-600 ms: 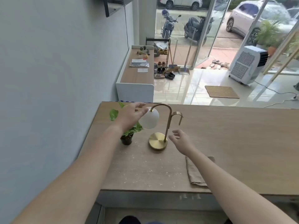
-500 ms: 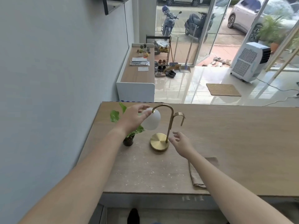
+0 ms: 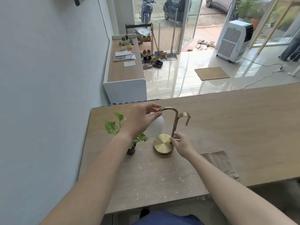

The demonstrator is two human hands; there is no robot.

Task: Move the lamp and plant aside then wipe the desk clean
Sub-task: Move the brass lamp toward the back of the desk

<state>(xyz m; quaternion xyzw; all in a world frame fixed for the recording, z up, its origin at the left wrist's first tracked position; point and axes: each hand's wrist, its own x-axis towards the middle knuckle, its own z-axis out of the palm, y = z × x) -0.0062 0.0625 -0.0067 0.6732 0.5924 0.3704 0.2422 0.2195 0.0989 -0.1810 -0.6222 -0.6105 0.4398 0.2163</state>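
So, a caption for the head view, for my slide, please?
Left hand pinches the lamp at its arm, right hand grips its stem near the base; plant, cloth and crumbs on the desk.

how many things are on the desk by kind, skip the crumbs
lamp: 1
potted plant: 1
cloth: 1
total: 3
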